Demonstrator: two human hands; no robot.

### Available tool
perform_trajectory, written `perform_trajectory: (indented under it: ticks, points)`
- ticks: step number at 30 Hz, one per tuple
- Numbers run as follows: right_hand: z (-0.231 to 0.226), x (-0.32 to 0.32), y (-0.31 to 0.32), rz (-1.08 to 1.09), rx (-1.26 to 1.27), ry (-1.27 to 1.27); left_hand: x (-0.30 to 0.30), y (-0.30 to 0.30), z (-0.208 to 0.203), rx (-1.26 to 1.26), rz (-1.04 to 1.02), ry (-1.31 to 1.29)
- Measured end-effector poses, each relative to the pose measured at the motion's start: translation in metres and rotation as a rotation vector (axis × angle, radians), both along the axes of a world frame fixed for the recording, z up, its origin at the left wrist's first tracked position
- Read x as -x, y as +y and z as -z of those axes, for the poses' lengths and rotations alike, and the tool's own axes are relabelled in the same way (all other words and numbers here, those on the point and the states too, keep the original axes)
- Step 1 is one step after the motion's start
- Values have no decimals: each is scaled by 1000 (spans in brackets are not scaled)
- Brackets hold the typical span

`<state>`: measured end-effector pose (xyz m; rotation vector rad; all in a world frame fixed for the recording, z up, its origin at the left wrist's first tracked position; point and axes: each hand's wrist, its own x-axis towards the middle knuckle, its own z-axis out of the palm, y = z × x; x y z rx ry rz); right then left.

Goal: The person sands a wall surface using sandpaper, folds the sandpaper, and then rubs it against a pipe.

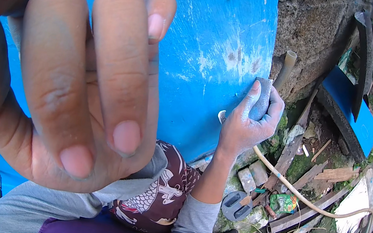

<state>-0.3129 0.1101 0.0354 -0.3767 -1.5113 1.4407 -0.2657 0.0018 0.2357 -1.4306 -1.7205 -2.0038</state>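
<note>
My left hand is raised close in front of the camera and fills much of the left side. Its fingers curl loosely with gaps between them, and no object shows in the palm. At arm's length, my right hand grips a grey sanding block dusted with blue, the thumb on one side and fingers on the other. It is at the right edge of a blue painted surface. Pale scuffed patches mark the paint just above the block. My left hand hides part of the blue surface.
A rough stone wall with a pipe stub borders the blue surface. A beige hose crosses ground littered with wood strips, a green packet and a grey slotted disc. A curved blue piece leans at right.
</note>
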Motion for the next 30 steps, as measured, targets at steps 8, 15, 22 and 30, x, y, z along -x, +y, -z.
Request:
perform_trajectory:
  ticks: [8,15,22,30]
  points:
    - [-6,-2,5,-4,-12,-60,1,0,0,5,1,5]
    - [-4,-2,5,-4,-62,-38,0,3,1,4,0,0]
    - [-9,-7,4,-54,-12,-66,-1,3,-1,3,-6,11]
    - [-9,-8,5,-54,-35,-83,0,4,0,3,-1,16]
